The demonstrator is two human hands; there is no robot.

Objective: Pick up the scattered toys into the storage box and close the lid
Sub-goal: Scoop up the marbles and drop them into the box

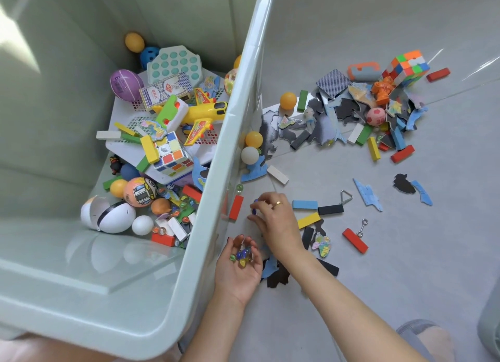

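The pale green storage box (pixel 238 123) fills the left of the view, holding a yellow toy plane (pixel 205 112), a cube puzzle (pixel 171 156), balls and blocks. My left hand (pixel 239 267) is cupped palm up beside the box wall, holding several glass marbles (pixel 241 254). My right hand (pixel 274 221) reaches down to the floor just above it, fingertips pinched on a blue marble (pixel 254 211). Scattered on the floor lie coloured blocks such as a red block (pixel 236 207), a yellow block (pixel 308 220), and foam puzzle pieces (pixel 368 195).
A dense heap at the upper right holds a large cube puzzle (pixel 408 66), a pink ball (pixel 376 116), an orange figure (pixel 381 88), cards and more blocks. Orange and white balls (pixel 253 146) rest against the box wall. A metal triangle ring (pixel 345 197) and a hook (pixel 362 227) lie nearby.
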